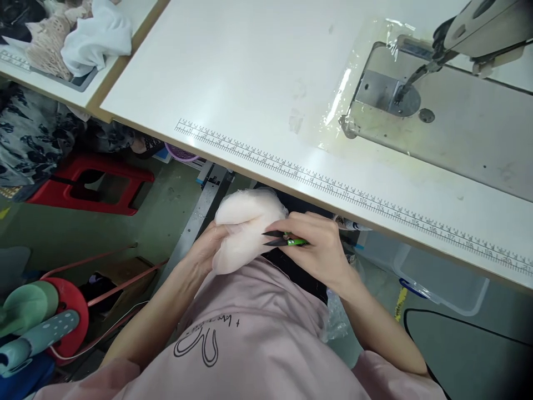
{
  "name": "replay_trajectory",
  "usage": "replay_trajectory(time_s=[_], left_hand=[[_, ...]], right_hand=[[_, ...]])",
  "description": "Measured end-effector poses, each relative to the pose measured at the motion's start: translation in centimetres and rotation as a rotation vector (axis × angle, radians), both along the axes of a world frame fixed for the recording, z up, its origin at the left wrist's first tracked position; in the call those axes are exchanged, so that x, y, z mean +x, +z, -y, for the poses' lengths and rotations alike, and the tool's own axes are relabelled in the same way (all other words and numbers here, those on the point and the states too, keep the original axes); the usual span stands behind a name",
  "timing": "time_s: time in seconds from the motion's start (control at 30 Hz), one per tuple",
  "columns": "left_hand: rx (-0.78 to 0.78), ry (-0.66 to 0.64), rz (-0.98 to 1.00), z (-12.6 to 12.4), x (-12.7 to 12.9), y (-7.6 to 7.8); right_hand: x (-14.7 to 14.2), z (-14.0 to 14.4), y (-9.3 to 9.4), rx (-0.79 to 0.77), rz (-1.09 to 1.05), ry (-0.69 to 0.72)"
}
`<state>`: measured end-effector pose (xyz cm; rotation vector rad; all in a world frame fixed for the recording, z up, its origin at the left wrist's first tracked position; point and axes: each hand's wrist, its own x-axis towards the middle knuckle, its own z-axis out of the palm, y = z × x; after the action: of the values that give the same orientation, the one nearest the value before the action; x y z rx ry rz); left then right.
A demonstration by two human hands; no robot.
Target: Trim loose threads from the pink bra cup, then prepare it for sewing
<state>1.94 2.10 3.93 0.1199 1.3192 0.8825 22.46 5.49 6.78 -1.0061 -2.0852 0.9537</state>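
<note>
Just below the table's front edge, my left hand [210, 244] is closed around the left side of a bunched piece of sheer, pale pink-white fabric [245, 222]. My right hand [316, 244] grips small thread snips [293, 241] with black blades and a green part. The two blade tips point left and sit slightly apart, right against the fabric's right side. Folds of the fabric cover most of my left fingers.
A sewing machine [470, 50] stands on the white table [233, 66], which has a printed ruler [333, 186] along its edge. White cloth [97, 36] lies at far left. Red stools [95, 178] and a clear plastic bin [441, 278] are below. A person in patterned clothing [29, 133] sits left.
</note>
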Motion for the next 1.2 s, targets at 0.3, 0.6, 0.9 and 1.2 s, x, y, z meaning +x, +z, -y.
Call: replay_trajectory(time_s=[0.3,0.6,0.9,1.2], left_hand=[[0.036,-0.116,-0.03,1.1,-0.5,-0.9],[-0.015,-0.042,0.018,1.1,-0.1,-0.5],[0.074,-0.096,-0.06,1.4,-0.1,-1.1],[0.034,-0.114,-0.045,1.6,-0.4,-0.9]], right_hand=[[-0.9,-1.7,-0.5,-0.3,-0.011,-0.134],[0.0,-1.2,-0.1,-0.078,-0.041,-0.117],[-1.5,-1.4,0.5,-0.111,0.073,0.006],[-1.8,-2.3,0.6,-0.241,-0.096,-0.096]])
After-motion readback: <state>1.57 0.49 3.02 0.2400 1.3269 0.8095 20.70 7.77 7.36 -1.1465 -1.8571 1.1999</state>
